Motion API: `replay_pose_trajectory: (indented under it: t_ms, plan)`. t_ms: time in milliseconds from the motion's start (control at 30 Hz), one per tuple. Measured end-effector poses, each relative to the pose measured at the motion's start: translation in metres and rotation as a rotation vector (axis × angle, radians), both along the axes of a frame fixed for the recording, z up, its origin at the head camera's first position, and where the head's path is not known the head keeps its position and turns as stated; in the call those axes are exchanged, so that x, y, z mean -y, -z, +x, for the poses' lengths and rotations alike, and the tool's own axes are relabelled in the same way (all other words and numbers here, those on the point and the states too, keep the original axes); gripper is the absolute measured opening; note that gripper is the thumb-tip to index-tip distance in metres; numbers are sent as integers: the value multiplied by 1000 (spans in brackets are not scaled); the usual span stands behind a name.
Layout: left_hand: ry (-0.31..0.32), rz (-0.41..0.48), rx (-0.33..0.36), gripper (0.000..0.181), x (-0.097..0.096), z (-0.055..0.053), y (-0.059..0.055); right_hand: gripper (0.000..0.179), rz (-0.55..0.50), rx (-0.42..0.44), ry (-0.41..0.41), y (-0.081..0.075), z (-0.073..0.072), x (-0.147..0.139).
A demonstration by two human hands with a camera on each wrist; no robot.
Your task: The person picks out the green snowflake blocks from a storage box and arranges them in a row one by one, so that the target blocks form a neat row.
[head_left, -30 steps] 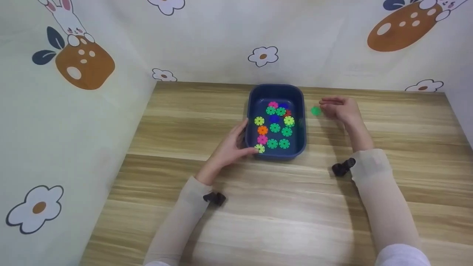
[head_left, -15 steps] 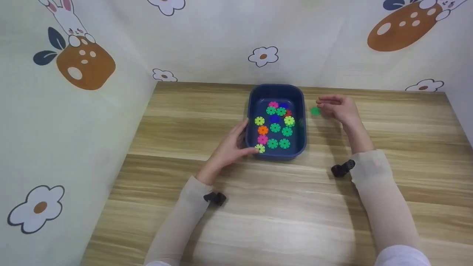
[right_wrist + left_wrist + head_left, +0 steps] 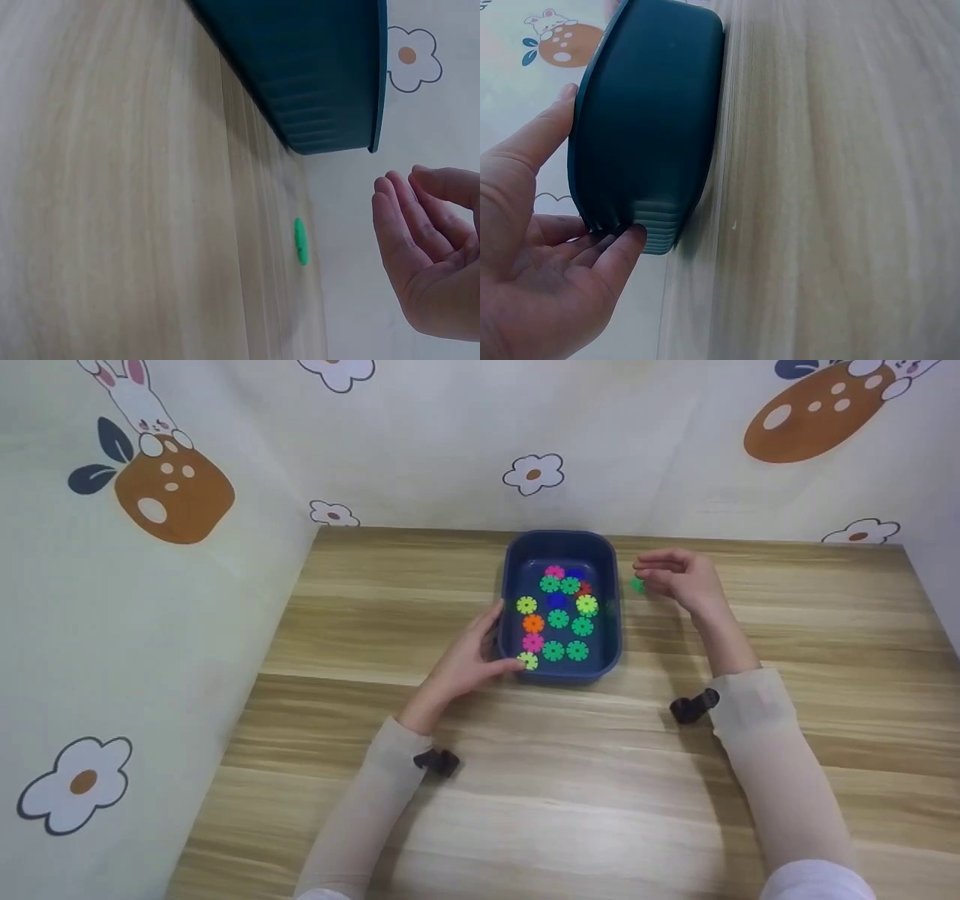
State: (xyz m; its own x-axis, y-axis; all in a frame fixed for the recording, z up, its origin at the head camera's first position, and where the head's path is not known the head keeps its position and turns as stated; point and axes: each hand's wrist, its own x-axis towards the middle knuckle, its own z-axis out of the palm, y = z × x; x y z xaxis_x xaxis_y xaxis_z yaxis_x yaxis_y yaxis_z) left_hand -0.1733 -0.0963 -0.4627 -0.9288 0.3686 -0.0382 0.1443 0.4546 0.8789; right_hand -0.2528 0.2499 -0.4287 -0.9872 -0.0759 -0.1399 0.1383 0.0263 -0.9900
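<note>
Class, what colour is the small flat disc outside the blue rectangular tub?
The disc is green, best seen in the right wrist view.

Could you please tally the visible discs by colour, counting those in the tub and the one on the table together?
Green discs: 7
Yellow discs: 3
Pink discs: 2
Blue discs: 2
Orange disc: 1
Red disc: 1
Total: 16 visible; overlaps could hide others.

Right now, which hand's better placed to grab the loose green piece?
Right hand, likely: it hovers near that green piece, seemingly empty; the left hand holds the blue box from the other side.
</note>
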Motion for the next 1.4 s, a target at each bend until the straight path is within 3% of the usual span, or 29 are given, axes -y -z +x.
replay_pose_trajectory:
  t_ms: [300, 533, 1067, 1400]
  plan:
    - [-11, -23, 12, 104, -1, 0, 0, 29, -19, -40, -27, -4, 5, 10]
    - [-7, -55, -1, 104, 0, 0, -1, 33, 52, -68, -65, -7, 8, 20]
    - [-4, -34, 6, 103, 0, 0, -1, 36, 165, -81, -190, -11, 15, 56]
    - [2, 13, 17, 103, -1, 0, 0, 34, 145, -75, -340, -7, 18, 84]
